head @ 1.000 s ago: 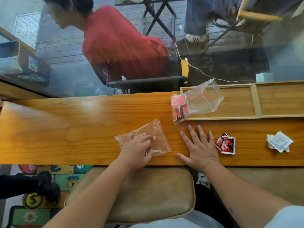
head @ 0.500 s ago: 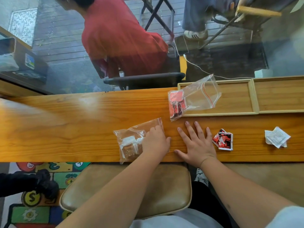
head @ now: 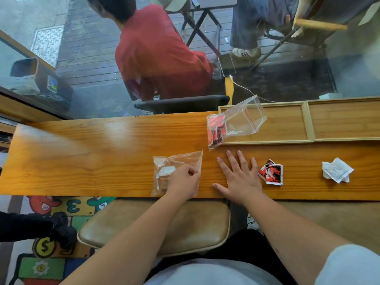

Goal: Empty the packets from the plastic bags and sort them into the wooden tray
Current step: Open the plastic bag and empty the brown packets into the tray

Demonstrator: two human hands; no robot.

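My left hand [head: 182, 182] pinches a clear plastic bag [head: 174, 163] lying flat on the wooden counter; white and brown packets [head: 163, 175] sit at the bag's left end. My right hand [head: 239, 177] rests flat beside it, fingers spread, holding nothing. A second clear bag [head: 242, 118] with red-and-black packets [head: 216, 130] in its lower end lies over the left corner of the wooden tray [head: 306, 122]. Loose red-and-black packets [head: 271, 174] lie just right of my right hand. Loose white packets [head: 337, 170] lie farther right.
The tray has two compartments and stands along the counter's far edge against a window. Behind the glass a person in a red shirt sits on a chair [head: 181, 102]. A tan stool seat [head: 156, 229] is under the counter's near edge.
My left hand slid from the bag's left part to its right edge, uncovering the white and brown packets inside. My right hand stayed flat in place. The camera tilted slightly.
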